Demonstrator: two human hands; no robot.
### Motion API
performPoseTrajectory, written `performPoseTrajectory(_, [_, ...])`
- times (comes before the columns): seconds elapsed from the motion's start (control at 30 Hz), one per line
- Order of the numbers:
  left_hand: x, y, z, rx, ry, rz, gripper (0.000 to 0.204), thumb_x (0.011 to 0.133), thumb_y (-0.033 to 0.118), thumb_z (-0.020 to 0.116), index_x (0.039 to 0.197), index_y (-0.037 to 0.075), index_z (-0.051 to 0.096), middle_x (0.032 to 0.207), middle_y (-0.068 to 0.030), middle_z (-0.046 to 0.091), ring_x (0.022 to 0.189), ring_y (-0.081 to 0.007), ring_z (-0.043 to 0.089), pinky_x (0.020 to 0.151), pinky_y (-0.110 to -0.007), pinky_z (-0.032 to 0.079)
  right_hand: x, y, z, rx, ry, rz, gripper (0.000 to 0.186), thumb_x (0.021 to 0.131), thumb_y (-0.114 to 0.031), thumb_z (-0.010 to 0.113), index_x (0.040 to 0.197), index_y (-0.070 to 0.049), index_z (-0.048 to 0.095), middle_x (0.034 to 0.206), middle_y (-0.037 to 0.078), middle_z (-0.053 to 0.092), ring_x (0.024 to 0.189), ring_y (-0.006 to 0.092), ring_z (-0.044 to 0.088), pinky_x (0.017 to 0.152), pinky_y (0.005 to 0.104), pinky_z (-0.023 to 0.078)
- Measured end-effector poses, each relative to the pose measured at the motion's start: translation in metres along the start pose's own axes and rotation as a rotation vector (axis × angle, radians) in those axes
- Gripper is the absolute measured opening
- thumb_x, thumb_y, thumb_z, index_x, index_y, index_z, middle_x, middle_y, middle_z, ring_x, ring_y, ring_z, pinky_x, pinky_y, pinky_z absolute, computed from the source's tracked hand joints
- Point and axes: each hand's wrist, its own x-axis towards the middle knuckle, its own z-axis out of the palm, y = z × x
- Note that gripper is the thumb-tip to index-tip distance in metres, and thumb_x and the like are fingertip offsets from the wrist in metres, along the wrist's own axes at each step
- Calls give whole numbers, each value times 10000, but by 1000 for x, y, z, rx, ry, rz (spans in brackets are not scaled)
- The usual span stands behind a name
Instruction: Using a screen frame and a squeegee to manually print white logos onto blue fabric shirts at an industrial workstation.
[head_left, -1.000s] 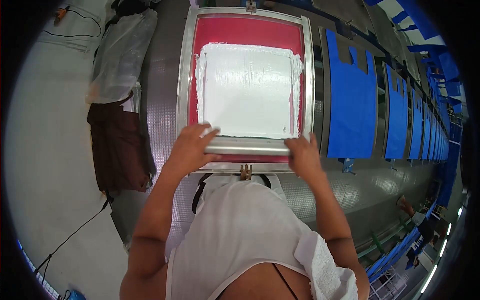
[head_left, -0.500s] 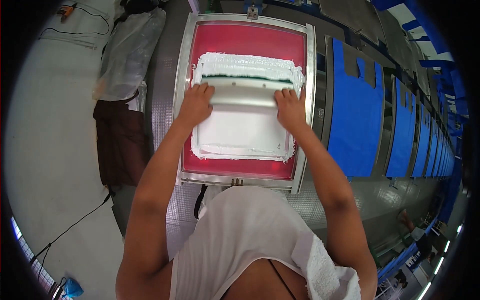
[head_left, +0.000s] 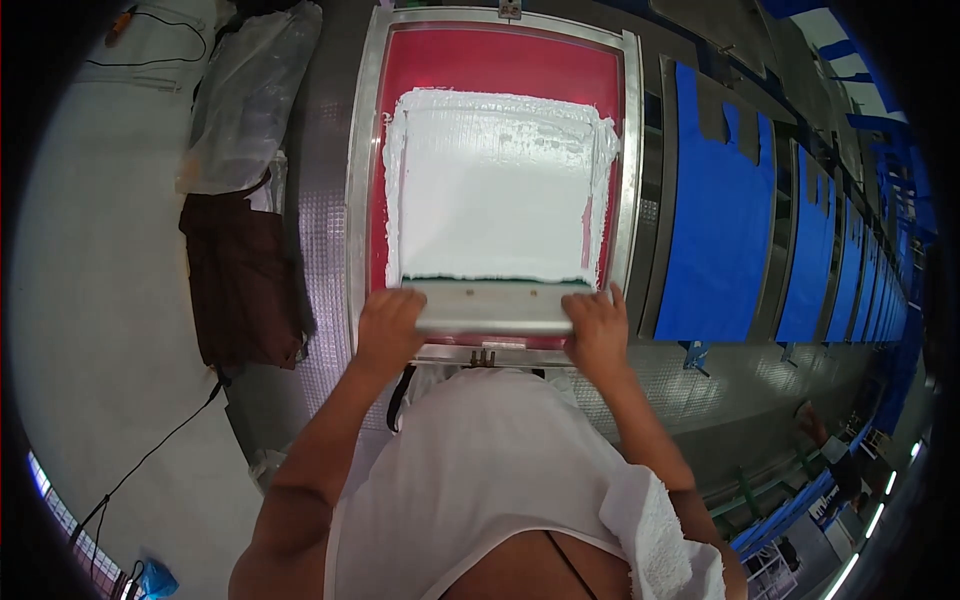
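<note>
Open passage lies above the rectangular white paste layer point(head_left: 495, 190); obstacles are the long silver metal squeegee bar point(head_left: 495, 312), bare left hand point(head_left: 392, 325) and right hand point(head_left: 598, 328) at its ends, silver metal frame rails point(head_left: 632, 150) either side, white-shirted torso point(head_left: 490, 440) nearest.

- Red mesh point(head_left: 500, 60) in metal frame point(head_left: 629, 200): wht. paste point(head_left: 490, 190) spread on it, squeegee point(head_left: 495, 312) across near end
- Gray boards point(head_left: 712, 115), R side: blue cloth point(head_left: 715, 240) flat on ea.
- Pale flr. point(head_left: 110, 300): blk. cable point(head_left: 107, 497)
</note>
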Motion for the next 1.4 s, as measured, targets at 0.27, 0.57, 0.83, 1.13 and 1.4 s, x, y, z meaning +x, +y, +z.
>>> performPoseTrajectory(0.27, [214, -62, -23, 160, -87, -135, 286, 675, 179, 725, 944, 96, 673, 846, -175, 629, 832, -345, 614, 733, -419, 491, 206, 73, -44, -222, 87, -85, 310, 636, -64, 615, 941, -110, 651, 706, 121, 634, 729, 309, 625, 870, 454, 430])
performPoseTrajectory(0.57, [-3, -6, -18, 54, -228, -11, 398, 557, 60, 725, 945, 70, 637, 925, -87, 631, 919, -280, 572, 850, -416, 429, -6, -11, -19, -11, -169, 52, 443, 580, 21, 616, 1004, -102, 652, 883, 78, 659, 908, 257, 605, 1051, 543, 298])
performPoseTrajectory(0.83, [142, -64, -14, 84, -151, -114, 337, 622, 108, 706, 958, 95, 685, 838, -162, 652, 842, -340, 607, 788, -438, 485, 133, 35, -15, -194, 4, 17, 405, 607, -16, 618, 988, -145, 662, 806, 104, 661, 789, 269, 617, 1034, 491, 331])
performPoseTrajectory(1.13, [124, -45, -39, 34, -251, -206, 246, 710, 259, 729, 907, 118, 685, 812, -143, 650, 812, -331, 612, 768, -432, 478, 117, 25, -44, -189, -156, 9, 313, 676, -98, 591, 973, -151, 673, 704, 120, 647, 724, 283, 649, 868, 460, 435])
performPoseTrajectory(1.4, [22, -26, 3, -47, -10, 31, 392, 545, 55, 708, 931, 55, 642, 960, -102, 647, 902, -288, 585, 834, -414, 460, 21, 1, 2, -101, -86, 68, 434, 577, 18, 640, 992, -108, 641, 931, 61, 658, 939, 255, 587, 1051, 493, 317])
